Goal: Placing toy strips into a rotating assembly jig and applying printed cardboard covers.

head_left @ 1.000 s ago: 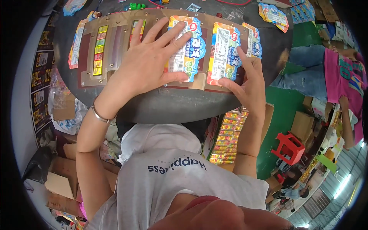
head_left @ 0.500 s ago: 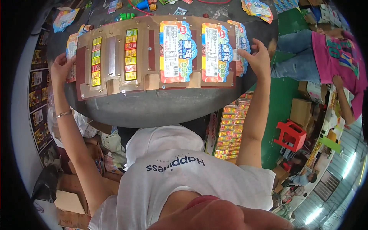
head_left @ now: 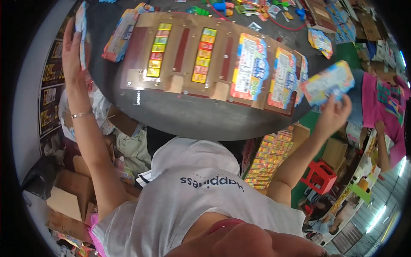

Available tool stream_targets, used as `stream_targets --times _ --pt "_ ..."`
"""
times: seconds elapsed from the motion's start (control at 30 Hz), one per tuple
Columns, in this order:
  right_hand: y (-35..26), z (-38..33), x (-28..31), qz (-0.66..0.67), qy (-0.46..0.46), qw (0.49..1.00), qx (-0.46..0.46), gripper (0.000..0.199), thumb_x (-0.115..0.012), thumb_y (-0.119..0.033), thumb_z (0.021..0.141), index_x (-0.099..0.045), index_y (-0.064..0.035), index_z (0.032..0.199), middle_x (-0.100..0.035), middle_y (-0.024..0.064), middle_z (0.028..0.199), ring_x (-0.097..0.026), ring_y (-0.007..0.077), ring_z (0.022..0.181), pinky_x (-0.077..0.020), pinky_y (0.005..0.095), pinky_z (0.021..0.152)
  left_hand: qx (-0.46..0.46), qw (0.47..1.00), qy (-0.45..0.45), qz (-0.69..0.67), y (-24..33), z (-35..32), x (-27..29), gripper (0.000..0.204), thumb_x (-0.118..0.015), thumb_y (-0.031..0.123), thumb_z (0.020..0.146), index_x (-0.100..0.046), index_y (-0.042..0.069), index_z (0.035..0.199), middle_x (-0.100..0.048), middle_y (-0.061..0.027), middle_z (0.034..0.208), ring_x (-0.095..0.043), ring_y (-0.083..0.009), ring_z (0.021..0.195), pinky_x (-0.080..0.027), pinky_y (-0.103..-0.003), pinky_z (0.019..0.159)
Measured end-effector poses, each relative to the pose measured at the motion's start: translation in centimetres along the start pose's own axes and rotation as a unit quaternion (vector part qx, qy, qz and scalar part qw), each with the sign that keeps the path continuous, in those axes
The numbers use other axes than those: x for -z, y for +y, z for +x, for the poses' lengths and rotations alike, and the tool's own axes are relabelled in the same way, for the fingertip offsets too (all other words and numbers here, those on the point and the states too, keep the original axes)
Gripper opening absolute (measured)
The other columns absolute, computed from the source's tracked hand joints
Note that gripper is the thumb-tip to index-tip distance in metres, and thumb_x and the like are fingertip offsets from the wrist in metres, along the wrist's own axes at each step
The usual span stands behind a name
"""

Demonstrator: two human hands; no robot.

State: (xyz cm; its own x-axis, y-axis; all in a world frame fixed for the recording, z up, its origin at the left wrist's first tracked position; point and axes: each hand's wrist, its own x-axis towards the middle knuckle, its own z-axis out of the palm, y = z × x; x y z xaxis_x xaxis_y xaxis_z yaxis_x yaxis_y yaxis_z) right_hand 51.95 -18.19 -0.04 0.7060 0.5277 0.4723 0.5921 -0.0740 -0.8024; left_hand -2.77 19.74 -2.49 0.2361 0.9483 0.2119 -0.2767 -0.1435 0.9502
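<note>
My left hand (head_left: 73,47), out past the table's left edge, grips a blue-and-white printed card (head_left: 81,36), seen nearly edge-on. In my right hand (head_left: 335,115) a colourful scallop-edged card (head_left: 329,83) is pinched by its lower edge, off the right end of the board. The brown board (head_left: 136,49) lies on the table between my hands. Two columns of small red, yellow and green packets (head_left: 158,51) sit in its slots. Toward its right end lie two printed cards (head_left: 249,66), with more cards (head_left: 303,77) partly hidden beside them.
Another pile of cards (head_left: 122,36) lies left of the board on the dark round table (head_left: 188,115). Small packets and coloured bits (head_left: 248,8) are strewn at the far side. A box of packets (head_left: 269,158) and a red stool (head_left: 319,176) stand below; a person in pink (head_left: 390,98) is at right.
Both hands have left the board's ends and moved outward, each with a card. The view has shifted, so the board appears farther right and tilted.
</note>
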Motion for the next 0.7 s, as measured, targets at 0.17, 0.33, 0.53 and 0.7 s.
stream_targets --times 0.17,0.33,0.53,0.7 --pt "-11.6 -3.8 -11.0 0.143 -0.356 0.907 -0.175 0.047 -0.063 0.0 0.087 -0.056 -0.003 0.133 -0.05 -0.0059 0.067 -0.048 0.0016 0.058 -0.0351 0.0182 0.048 0.038 0.971 -0.097 0.217 -0.9 -6.6 -14.8 0.051 -0.078 0.007 0.079 -0.06 0.0 0.127 -0.066 -0.0102 0.115 -0.062 -0.0106 0.098 -0.051 -0.025 0.084" --pt "-11.5 -4.3 -18.5 0.043 -0.384 0.915 -0.115 0.044 -0.069 -0.008 0.086 -0.059 -0.0012 0.128 -0.052 -0.0034 0.063 -0.048 0.0033 0.054 -0.0383 0.0211 0.048 -0.042 0.824 -0.111 0.554 -0.7 -7.4 -18.8 0.044 -0.077 0.023 0.079 -0.066 0.008 0.12 -0.065 -0.0092 0.11 -0.064 -0.0254 0.092 -0.05 -0.037 0.083" --pt "-12.2 -5.5 -17.7 -0.232 -0.337 0.888 0.209 0.06 -0.078 -0.041 0.075 -0.065 -0.0089 0.123 -0.052 0.0056 0.078 -0.055 0.0179 0.072 -0.0445 0.032 0.061 -0.205 0.709 -0.227 0.636 1.0 -7.2 -15.8 0.056 -0.073 0.042 0.077 -0.063 0.014 0.124 -0.046 -0.0093 0.14 -0.037 -0.0346 0.129 -0.027 -0.051 0.106" --pt "-12.4 -5.2 -18.1 -0.276 -0.341 0.874 0.207 0.074 -0.078 -0.054 0.066 -0.063 -0.012 0.126 -0.054 0.0103 0.093 -0.051 0.0303 0.095 -0.0393 0.0416 0.082 -0.186 0.652 -0.337 0.653 0.5 -6.1 -14.5 0.087 -0.071 0.059 0.072 -0.042 0.02 0.145 -0.035 -0.0072 0.151 -0.033 -0.0368 0.134 -0.021 -0.058 0.108"
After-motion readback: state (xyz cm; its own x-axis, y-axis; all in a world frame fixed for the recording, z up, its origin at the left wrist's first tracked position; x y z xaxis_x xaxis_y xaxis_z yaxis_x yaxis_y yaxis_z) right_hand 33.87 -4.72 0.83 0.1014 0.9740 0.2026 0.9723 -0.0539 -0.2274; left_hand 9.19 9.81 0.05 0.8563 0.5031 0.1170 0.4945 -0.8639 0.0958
